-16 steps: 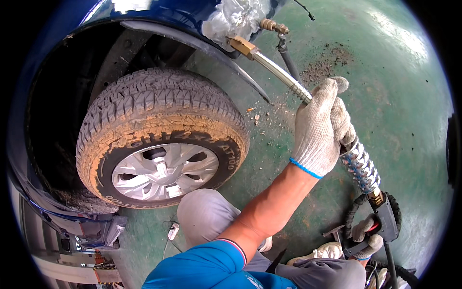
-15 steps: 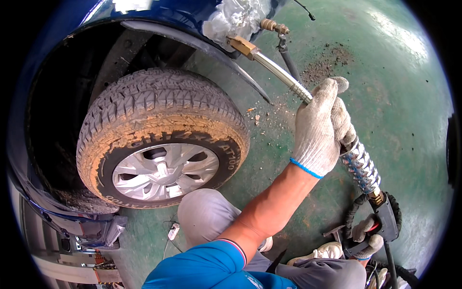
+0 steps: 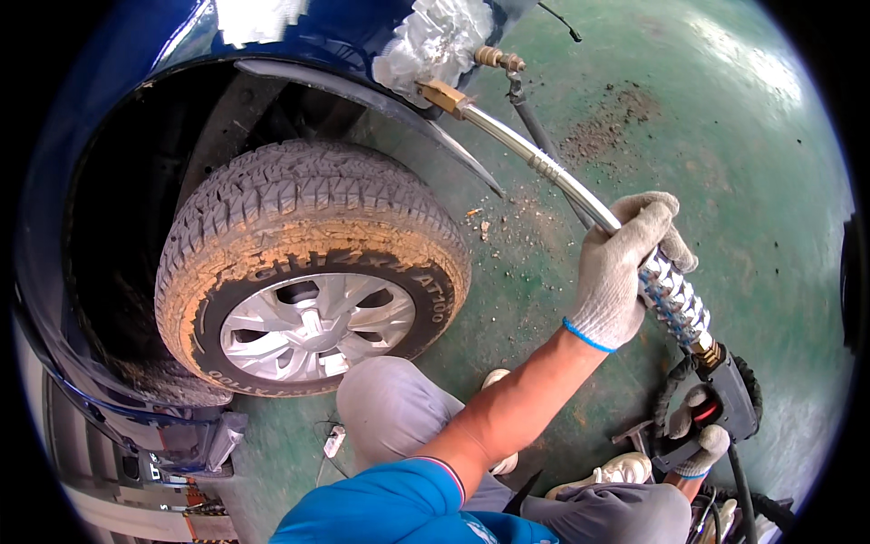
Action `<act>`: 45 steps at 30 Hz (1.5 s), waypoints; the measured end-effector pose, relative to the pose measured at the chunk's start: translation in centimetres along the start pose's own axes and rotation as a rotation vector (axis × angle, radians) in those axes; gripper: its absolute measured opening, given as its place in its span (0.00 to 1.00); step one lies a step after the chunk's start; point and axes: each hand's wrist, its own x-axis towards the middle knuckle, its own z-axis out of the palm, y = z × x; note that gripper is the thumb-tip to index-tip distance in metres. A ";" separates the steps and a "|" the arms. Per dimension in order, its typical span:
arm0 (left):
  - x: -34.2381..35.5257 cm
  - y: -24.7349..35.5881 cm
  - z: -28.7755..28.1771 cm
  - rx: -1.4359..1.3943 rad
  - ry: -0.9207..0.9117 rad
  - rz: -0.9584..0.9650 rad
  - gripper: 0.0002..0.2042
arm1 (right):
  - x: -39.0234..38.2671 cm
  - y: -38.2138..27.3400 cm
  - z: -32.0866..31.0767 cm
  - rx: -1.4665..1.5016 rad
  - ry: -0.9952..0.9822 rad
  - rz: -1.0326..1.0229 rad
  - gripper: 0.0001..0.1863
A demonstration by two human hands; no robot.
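Note:
A gun-handled dent puller (image 3: 526,154) slants from lower right up to the blue car panel (image 3: 349,32). Its brass-coloured head (image 3: 442,96) meets the lower edge of a bare silvery patch (image 3: 439,45). My left hand (image 3: 621,267), in a white knitted glove, is closed round the metal shaft, just above the ribbed silver sleeve (image 3: 672,295). At the lower right, my gloved right hand (image 3: 702,449) wraps the black pistol handle (image 3: 734,403), its fingers partly hidden. A second brass fitting (image 3: 498,59) with a dark cable (image 3: 541,127) sits against the patch's right edge.
A muddy tyre (image 3: 308,218) with a silver wheel stands below the wheel arch, close to my knee (image 3: 390,408). A thin trim strip (image 3: 467,159) hangs down beside it. Dirt (image 3: 616,118) lies scattered on the green floor. A hammer (image 3: 634,437) is near my shoe.
My left hand has moved down and right along the shaft, toward the ribbed sleeve, baring more of the shaft. My right hand stays on the handle. The view has shifted slightly.

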 end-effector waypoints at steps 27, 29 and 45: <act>1.4 1.3 -1.0 -0.189 -0.365 0.015 0.15 | -2.9 0.6 -6.6 -0.050 0.041 -0.059 0.25; 1.4 1.9 -0.4 -0.106 -0.095 -0.013 0.14 | -2.9 0.6 -6.7 -0.065 0.035 -0.051 0.25; 1.6 3.7 -0.4 -0.081 0.014 -0.054 0.13 | -3.4 1.6 -7.0 -0.088 0.044 -0.037 0.21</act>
